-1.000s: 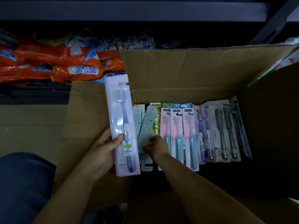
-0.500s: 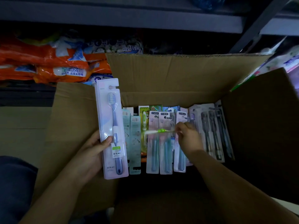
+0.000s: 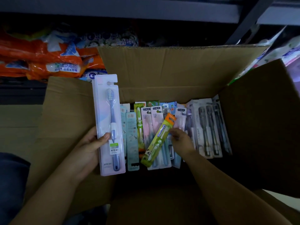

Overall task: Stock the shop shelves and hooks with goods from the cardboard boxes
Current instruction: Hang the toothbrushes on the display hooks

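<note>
An open cardboard box [image 3: 170,69] lies below me, filled with several packaged toothbrushes [image 3: 206,127] laid side by side. My left hand [image 3: 90,146] grips a tall white pack with a blue toothbrush [image 3: 110,124], held upright over the box's left flap. My right hand [image 3: 181,140] pinches a yellow-green and orange children's toothbrush pack [image 3: 158,140], which is tilted and raised above the packs inside the box.
Orange plastic bags of goods [image 3: 48,60] fill the low shelf at the left behind the box. A grey shelf edge [image 3: 129,10] runs across the top. More wrapped goods [image 3: 285,52] sit at the far right. The box's right flap [image 3: 259,120] stands up.
My right hand has lifted the yellow-green pack out of the row and turned it face up. The left hand keeps holding the blue toothbrush pack.
</note>
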Demonstrator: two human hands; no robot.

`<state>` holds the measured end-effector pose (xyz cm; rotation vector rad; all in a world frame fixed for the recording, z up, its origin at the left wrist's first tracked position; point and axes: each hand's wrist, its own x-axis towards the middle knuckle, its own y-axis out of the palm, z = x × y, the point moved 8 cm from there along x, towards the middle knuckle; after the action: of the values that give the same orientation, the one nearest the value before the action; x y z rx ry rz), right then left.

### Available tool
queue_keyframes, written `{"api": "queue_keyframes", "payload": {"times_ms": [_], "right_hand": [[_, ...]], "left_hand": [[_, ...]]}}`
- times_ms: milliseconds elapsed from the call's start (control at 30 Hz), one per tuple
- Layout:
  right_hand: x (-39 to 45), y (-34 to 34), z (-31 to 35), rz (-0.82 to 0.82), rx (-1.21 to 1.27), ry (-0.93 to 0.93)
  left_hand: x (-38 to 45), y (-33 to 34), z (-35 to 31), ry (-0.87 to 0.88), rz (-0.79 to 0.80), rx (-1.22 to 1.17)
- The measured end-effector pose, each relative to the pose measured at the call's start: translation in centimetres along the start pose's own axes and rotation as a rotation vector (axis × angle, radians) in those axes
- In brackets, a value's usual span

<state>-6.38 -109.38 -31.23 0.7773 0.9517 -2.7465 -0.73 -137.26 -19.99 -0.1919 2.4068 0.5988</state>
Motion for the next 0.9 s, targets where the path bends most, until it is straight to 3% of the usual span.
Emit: {"api": "queue_keyframes", "payload": {"times_ms": [200, 267, 367, 400, 467, 567, 900], "right_hand": [[-1.8, 3.8, 4.3, 0.222, -0.145, -0.32], [-2.0, 3.2, 4.1, 0.128, -0.168, -0.265], [-3.0, -1.4, 1.7, -0.319, -0.156, -0.003], [-3.5, -2.4, 0.9, -0.395, -0.151, 0.094], [-3.4, -2.1, -1.0, -0.298, -0.137, 0.252], [-2.5, -0.4, -2.0, -0.122, -0.222, 0.266], [-2.2, -4.8, 0.3, -0.277, -0.147, 0.099]], "left_hand": [[0.1, -0.1, 0.0, -0.001, -0.016, 0.01], [0.1, -0.2, 0.0, -0.009, -0.015, 0.011], [-0.1, -0.1, 0.0, -0.01, -0.011, 0.025], [-0.2, 0.0, 0.0, -0.011, -0.012, 0.037], [-0.3, 0.4, 0.1, -0.016, -0.017, 0.061], [-0.4, 1.8, 0.8, -0.028, -0.025, 0.146], [0.8, 3.7, 3.6, -0.127, -0.111, 0.16]]}}
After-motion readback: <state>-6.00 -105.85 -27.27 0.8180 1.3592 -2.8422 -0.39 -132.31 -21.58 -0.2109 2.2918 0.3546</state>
